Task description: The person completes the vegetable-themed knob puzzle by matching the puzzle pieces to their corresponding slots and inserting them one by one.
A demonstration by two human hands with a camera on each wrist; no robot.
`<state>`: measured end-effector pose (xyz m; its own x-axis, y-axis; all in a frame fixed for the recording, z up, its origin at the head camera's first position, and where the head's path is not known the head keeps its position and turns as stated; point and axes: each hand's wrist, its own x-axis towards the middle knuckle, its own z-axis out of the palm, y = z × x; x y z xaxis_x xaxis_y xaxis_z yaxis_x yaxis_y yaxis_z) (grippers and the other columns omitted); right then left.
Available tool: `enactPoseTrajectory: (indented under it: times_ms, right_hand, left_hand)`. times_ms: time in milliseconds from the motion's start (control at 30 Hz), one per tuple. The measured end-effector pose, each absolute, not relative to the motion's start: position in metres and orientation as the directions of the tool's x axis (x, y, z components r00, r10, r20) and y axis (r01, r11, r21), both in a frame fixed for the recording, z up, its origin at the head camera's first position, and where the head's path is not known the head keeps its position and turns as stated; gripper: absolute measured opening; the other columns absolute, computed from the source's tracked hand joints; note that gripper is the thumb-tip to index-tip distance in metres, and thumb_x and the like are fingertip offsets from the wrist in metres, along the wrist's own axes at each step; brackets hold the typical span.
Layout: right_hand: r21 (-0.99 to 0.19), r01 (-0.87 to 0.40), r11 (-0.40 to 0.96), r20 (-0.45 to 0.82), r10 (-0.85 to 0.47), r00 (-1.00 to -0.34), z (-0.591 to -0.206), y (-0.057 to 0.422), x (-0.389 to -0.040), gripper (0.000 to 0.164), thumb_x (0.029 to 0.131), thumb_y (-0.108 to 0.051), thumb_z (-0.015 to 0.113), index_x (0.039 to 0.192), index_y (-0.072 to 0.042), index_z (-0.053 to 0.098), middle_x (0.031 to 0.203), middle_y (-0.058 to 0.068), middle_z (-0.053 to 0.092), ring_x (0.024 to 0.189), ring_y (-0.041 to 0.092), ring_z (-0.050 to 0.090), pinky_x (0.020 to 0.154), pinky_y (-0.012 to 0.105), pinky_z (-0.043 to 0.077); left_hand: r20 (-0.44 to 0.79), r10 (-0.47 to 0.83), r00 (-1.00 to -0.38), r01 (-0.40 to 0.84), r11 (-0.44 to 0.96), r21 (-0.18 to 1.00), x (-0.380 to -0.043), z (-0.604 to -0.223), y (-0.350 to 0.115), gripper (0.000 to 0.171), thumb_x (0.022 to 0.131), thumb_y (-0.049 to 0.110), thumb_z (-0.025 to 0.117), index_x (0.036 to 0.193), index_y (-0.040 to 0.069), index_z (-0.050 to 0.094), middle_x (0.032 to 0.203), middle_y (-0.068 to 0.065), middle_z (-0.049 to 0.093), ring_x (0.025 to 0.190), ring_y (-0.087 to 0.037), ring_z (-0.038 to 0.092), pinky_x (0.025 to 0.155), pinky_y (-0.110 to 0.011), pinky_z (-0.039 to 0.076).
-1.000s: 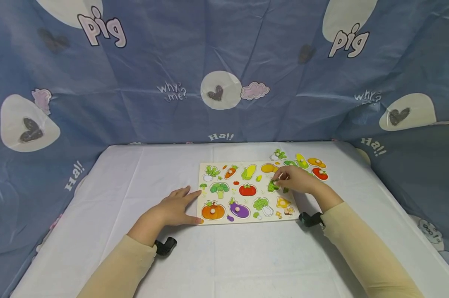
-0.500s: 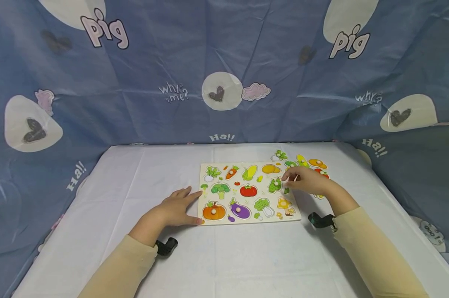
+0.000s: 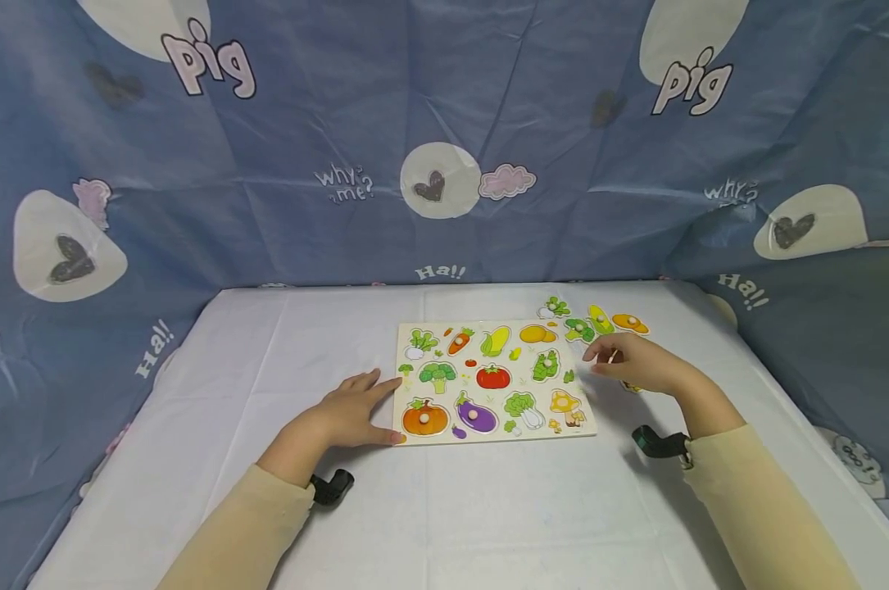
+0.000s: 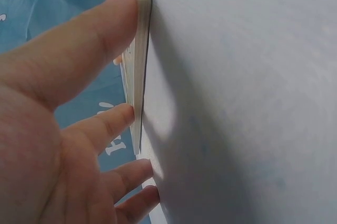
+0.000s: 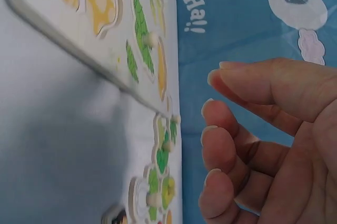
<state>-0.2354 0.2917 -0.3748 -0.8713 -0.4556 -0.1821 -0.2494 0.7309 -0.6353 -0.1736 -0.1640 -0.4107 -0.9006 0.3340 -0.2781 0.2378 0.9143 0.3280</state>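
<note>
A wooden peg puzzle board (image 3: 518,382) with vegetable pictures lies flat on the white table. My left hand (image 3: 348,410) spreads its fingers at the board's left side; in the left wrist view its thumb (image 4: 113,21) and one fingertip touch the board's edge. Knobbed carrot (image 3: 459,342), pumpkin (image 3: 424,419), eggplant (image 3: 476,414) and leafy green (image 3: 546,366) pieces sit in the board. Off the right edge, my right hand (image 3: 639,360) hovers with fingers loosely bent and nothing between them. Under and beyond it lie loose pieces, some hidden by the hand.
Behind the right hand are a broccoli piece (image 3: 579,329), a corn piece (image 3: 600,319) and a potato piece (image 3: 630,323). A white radish piece (image 3: 555,307) lies past the board's far edge. A blue printed cloth (image 3: 444,238) hangs behind the table.
My right hand has let go of the leafy green piece, now in the board, and moved right, off the board towards the loose pieces. My left hand stays at the board's edge.
</note>
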Motion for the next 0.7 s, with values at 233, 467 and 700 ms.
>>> enactPoseTrajectory:
  times_ms: [233, 467, 700]
  right_hand:
    - [-0.614, -0.216, 0.759, -0.197, -0.412, -0.89, -0.379, 0.31, -0.233, 0.021, 0.097, -0.01, 0.064, 0.115, 0.0, 0.065, 0.091, 0.008, 0.061, 0.075, 0.024, 0.058, 0.063, 0.034, 0.05]
    - [-0.628, -0.194, 0.754, -0.181, -0.383, -0.906, -0.384, 0.331, -0.231, 0.021, 0.095, -0.009, 0.066, 0.113, 0.002, 0.065, 0.09, 0.01, 0.063, 0.076, 0.024, 0.06, 0.064, 0.033, 0.052]
    - [-0.634, -0.175, 0.753, -0.171, -0.357, -0.918, -0.389, 0.343, -0.231, 0.019, 0.096, -0.011, 0.067, 0.109, 0.002, 0.064, 0.091, 0.008, 0.063, 0.077, 0.021, 0.058, 0.064, 0.031, 0.05]
  left_hand:
    - [-0.282, 0.334, -0.899, 0.237, 0.914, 0.329, -0.174, -0.411, -0.164, 0.096, 0.079, 0.058, 0.078, 0.157, 0.019, 0.036, 0.162, -0.022, 0.023, 0.147, -0.047, 0.021, 0.111, -0.069, 0.025]
    - [-0.279, 0.333, -0.901, 0.238, 0.915, 0.325, -0.174, -0.412, -0.164, 0.096, 0.079, 0.058, 0.078, 0.157, 0.02, 0.036, 0.162, -0.022, 0.023, 0.147, -0.046, 0.022, 0.111, -0.068, 0.025]
    - [-0.281, 0.332, -0.901, 0.235, 0.915, 0.327, -0.173, -0.409, -0.163, 0.096, 0.079, 0.057, 0.078, 0.157, 0.019, 0.036, 0.162, -0.022, 0.023, 0.147, -0.046, 0.022, 0.112, -0.068, 0.025]
